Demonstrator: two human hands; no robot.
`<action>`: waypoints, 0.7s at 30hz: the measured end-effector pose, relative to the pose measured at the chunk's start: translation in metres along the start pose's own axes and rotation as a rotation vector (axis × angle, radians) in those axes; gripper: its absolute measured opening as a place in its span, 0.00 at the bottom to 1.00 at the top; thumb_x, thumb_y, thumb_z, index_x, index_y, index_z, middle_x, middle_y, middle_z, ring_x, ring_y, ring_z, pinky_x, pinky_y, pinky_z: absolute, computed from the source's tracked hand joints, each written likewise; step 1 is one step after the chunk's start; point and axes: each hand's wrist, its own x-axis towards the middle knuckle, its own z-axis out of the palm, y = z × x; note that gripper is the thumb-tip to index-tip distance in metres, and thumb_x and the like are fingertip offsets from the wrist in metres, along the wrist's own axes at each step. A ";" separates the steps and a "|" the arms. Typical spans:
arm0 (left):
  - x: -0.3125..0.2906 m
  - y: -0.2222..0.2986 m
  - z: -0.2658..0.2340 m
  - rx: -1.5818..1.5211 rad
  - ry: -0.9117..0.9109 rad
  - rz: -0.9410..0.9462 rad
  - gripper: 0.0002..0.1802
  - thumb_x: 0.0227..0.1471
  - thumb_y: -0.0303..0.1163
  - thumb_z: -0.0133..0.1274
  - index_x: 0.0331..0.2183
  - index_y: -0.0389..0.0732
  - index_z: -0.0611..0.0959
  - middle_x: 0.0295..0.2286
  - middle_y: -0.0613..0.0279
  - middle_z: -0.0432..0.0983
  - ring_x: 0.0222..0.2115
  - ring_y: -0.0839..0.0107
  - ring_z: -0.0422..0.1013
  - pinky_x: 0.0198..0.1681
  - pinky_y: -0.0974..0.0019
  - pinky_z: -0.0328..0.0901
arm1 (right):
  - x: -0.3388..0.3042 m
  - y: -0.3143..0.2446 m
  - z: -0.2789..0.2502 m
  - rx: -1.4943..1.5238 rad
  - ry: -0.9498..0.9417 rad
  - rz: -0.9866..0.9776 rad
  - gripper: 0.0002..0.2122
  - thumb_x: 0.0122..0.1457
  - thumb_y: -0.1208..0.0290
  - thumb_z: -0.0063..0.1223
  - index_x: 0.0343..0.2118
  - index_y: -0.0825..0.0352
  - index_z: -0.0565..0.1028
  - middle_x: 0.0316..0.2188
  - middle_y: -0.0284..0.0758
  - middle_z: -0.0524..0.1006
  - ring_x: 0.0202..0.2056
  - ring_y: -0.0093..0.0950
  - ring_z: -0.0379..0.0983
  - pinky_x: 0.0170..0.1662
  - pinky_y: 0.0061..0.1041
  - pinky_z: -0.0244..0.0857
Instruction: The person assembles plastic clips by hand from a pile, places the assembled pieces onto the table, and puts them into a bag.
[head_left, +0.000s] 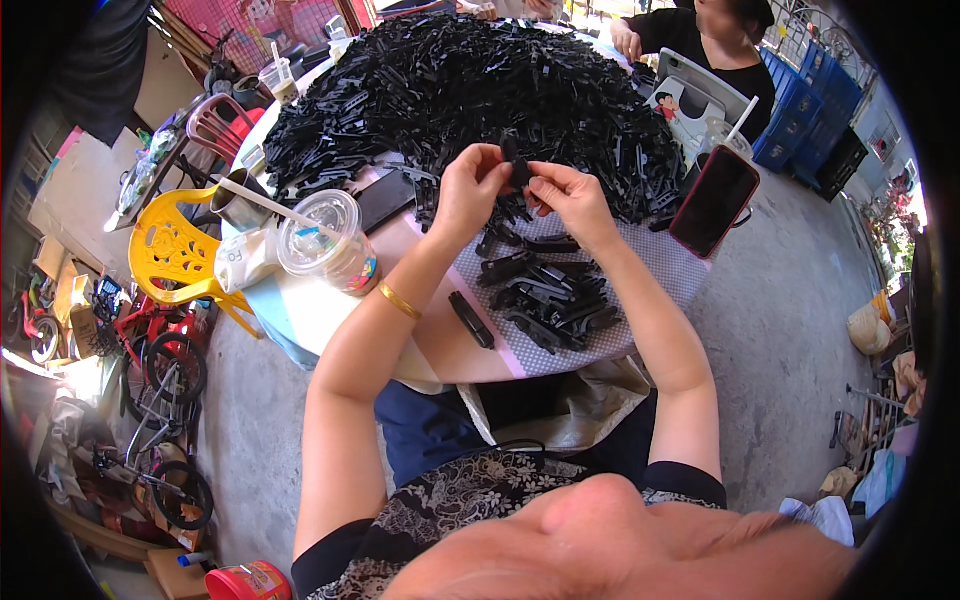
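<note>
Between my two hands, above the near edge of a big heap of black plastic parts, is a small black plastic piece. My left hand pinches it from the left with thumb and fingers. From the other side my right hand has its fingers closed on the same piece; its exact kind is too small to tell. Below the hands lies a smaller pile of long black parts on the dotted table cover. One separate black part rests left of that pile.
Left of my arm stand a clear plastic cup with a straw and a metal mug, near a dark phone. Another phone is propped at the right edge. A co-worker sits across. A yellow chair touches the left side.
</note>
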 end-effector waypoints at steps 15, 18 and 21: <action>-0.012 0.016 -0.002 0.367 -0.131 0.027 0.18 0.44 0.24 0.56 0.41 0.34 0.74 0.27 0.65 0.75 0.29 0.80 0.71 0.32 0.77 0.66 | -0.004 -0.006 -0.007 -0.623 0.149 -0.483 0.08 0.48 0.73 0.58 0.32 0.67 0.78 0.19 0.35 0.74 0.22 0.24 0.70 0.25 0.22 0.64; -0.012 0.015 -0.006 0.230 -0.177 -0.028 0.16 0.47 0.25 0.54 0.41 0.33 0.74 0.29 0.65 0.74 0.30 0.81 0.70 0.34 0.77 0.65 | -0.005 -0.014 -0.005 -0.728 0.114 -0.547 0.10 0.48 0.71 0.58 0.33 0.67 0.77 0.22 0.34 0.74 0.23 0.25 0.71 0.27 0.23 0.66; -0.012 0.019 -0.008 0.024 -0.216 -0.001 0.15 0.47 0.23 0.53 0.40 0.33 0.74 0.30 0.64 0.74 0.31 0.82 0.69 0.35 0.78 0.65 | -0.006 -0.018 -0.001 -0.610 0.231 -0.520 0.14 0.47 0.69 0.60 0.36 0.69 0.75 0.25 0.35 0.75 0.26 0.25 0.72 0.29 0.22 0.67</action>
